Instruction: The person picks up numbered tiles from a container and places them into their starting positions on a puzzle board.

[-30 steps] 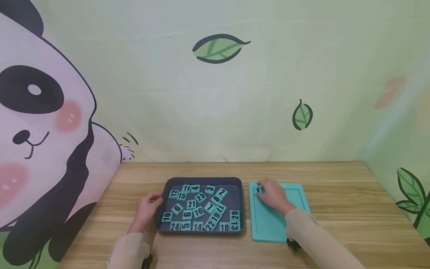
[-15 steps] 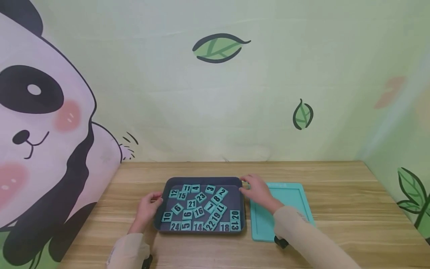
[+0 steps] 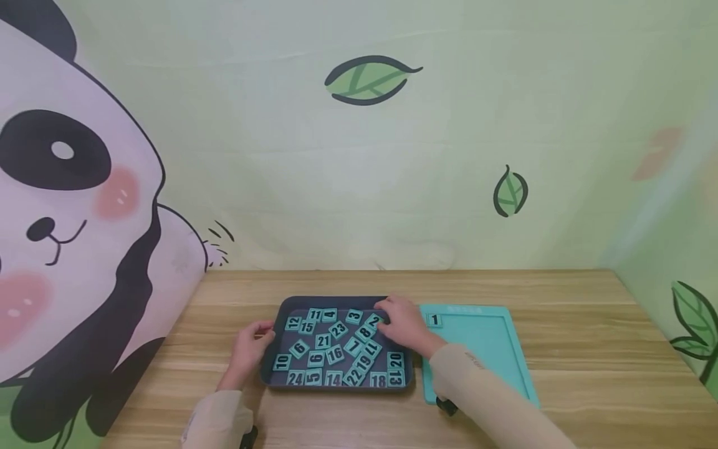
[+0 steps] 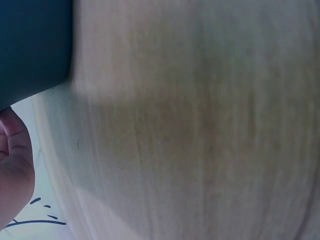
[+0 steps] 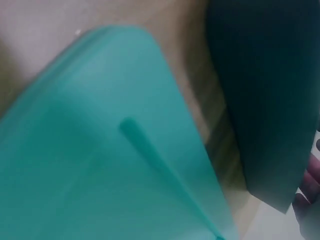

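Observation:
In the head view a dark tray point(image 3: 336, 385) with a raised rim holds several teal number tiles, among them tile 21 point(image 3: 323, 341) and tile 7 point(image 3: 353, 347). My left hand point(image 3: 248, 349) grips the tray's left rim between thumb and fingers. Over the tray's right side, my right hand point(image 3: 406, 324) has thumb and fingertips spread around tile 2 point(image 3: 374, 320), which lies flat against tile 8 point(image 3: 365, 332). Whether the fingertips touch that tile is hard to see. To the right lies a teal board point(image 3: 482, 349) with tile 1 point(image 3: 434, 320) in its upper left corner.
Tray and board lie side by side on a wooden table point(image 3: 583, 349), a narrow strip of wood between them. Behind the table rises a wall point(image 3: 269, 156) printed with a panda and leaves. My right forearm point(image 3: 493, 393) crosses the board's lower part.
My right hand has let go of tile 1 at the board's upper left corner and moved left over the tray to tile 2. The left hand has stayed at the tray's rim.

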A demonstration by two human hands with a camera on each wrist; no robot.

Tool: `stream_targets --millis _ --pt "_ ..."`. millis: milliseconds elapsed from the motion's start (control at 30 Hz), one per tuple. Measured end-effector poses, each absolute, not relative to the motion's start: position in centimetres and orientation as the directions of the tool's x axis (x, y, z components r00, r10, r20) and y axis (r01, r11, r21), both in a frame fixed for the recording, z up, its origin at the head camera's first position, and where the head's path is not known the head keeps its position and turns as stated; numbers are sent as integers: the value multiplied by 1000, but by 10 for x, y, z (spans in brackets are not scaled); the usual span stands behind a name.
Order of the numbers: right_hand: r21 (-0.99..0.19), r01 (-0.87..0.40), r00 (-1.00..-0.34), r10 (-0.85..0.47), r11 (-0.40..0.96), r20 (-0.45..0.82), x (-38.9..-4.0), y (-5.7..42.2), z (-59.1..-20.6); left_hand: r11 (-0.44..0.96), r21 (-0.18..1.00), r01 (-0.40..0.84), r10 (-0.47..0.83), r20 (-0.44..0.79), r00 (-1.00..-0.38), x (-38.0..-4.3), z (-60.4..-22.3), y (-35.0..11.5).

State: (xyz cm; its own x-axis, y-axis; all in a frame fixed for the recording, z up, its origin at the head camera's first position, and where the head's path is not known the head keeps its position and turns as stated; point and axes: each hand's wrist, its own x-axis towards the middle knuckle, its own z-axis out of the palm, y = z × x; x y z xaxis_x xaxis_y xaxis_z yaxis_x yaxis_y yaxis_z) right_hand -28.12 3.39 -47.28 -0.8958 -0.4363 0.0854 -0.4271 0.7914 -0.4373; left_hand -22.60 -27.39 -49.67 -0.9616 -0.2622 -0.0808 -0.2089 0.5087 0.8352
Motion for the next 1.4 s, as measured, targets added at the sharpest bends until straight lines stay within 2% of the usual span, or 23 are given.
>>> stream_targets --millis 167,400,667,1200,1300,1400 --pt "-371 -423 -893 -450 827 16 -284 28 -482 513 833 -206 -258 -80 -963 -226 -496 -273" --pt "-230 -466 -881 -473 855 26 -285 22 -490 514 831 -213 -257 -87 -963 -225 -494 -272" --pt "-145 -490 -871 -489 860 41 -280 20 -491 521 825 -221 -249 -100 -963 -225 -493 -273" --pt "-127 -502 -865 -496 855 78 -277 23 -490 517 831 -204 -245 -85 -966 -224 -493 -272" --pt "-151 -515 -857 -507 844 90 -276 24 -489 515 832 -205 -242 -88 -966 -224 -493 -272" --pt "-222 -512 -858 -505 830 91 -276 25 -487 515 832 -206 -242 -90 -966 -224 -493 -273"
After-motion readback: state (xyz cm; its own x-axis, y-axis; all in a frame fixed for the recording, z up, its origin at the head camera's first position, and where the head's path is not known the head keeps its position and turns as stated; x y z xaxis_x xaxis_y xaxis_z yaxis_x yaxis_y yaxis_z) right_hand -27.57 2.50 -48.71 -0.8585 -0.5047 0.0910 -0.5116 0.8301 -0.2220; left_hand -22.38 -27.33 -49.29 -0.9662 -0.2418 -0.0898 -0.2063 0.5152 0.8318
